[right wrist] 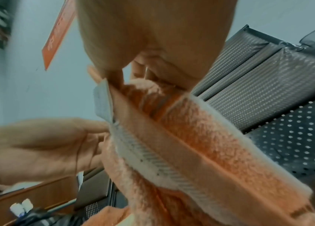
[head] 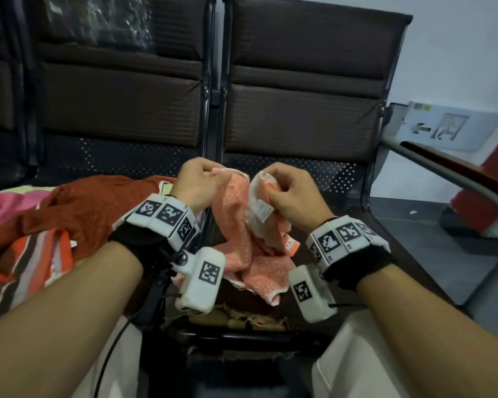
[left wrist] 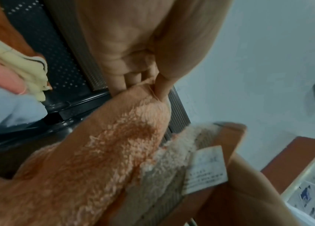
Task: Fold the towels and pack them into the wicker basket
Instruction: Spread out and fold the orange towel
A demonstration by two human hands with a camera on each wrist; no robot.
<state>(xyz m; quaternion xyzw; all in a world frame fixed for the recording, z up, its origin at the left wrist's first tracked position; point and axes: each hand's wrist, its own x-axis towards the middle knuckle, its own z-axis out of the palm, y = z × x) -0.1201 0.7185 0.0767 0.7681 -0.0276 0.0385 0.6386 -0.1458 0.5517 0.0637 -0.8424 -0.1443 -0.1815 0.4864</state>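
Note:
A peach-orange terry towel (head: 242, 225) with a pale border hangs bunched between both hands above the seat. My left hand (head: 200, 179) pinches its upper edge; the left wrist view shows thumb and fingers closed on the hem of the towel (left wrist: 114, 152). My right hand (head: 285, 191) grips the other bunched edge, where a white care label (head: 261, 211) hangs. The right wrist view shows the towel (right wrist: 181, 137) running down from those fingers. Below the towel, part of a wicker basket (head: 242, 320) shows between my knees, mostly hidden.
More towels lie heaped on the left seat: a rust-red one (head: 92, 202), a striped one (head: 32, 262), a pink one (head: 3, 205). Brown padded seat backs (head: 299, 116) stand ahead. A metal armrest (head: 457, 179) runs along the right.

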